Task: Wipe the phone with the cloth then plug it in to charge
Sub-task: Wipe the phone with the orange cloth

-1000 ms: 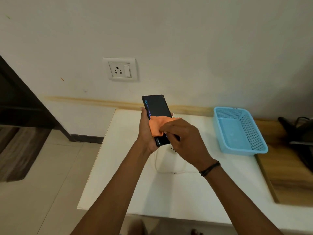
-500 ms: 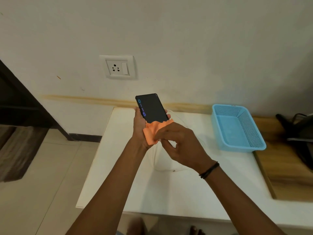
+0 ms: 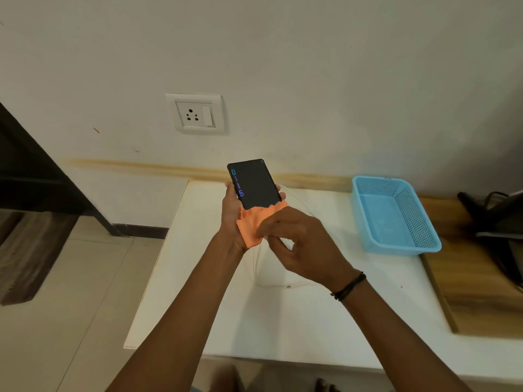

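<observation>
Above a white table (image 3: 283, 321), beneath a wall socket (image 3: 195, 114), a person's left hand (image 3: 233, 213) is gripping the phone (image 3: 253, 183) upright while the right hand (image 3: 300, 244) is pinching the orange cloth (image 3: 252, 222) against its lower end. Wiping appears underway; next, probably, comes reaching the white cable (image 3: 271, 285).

Basket (image 3: 396, 216) on table (image 3: 283, 321), right of phone (image 3: 254, 183); socket (image 3: 195, 114) behind.
</observation>
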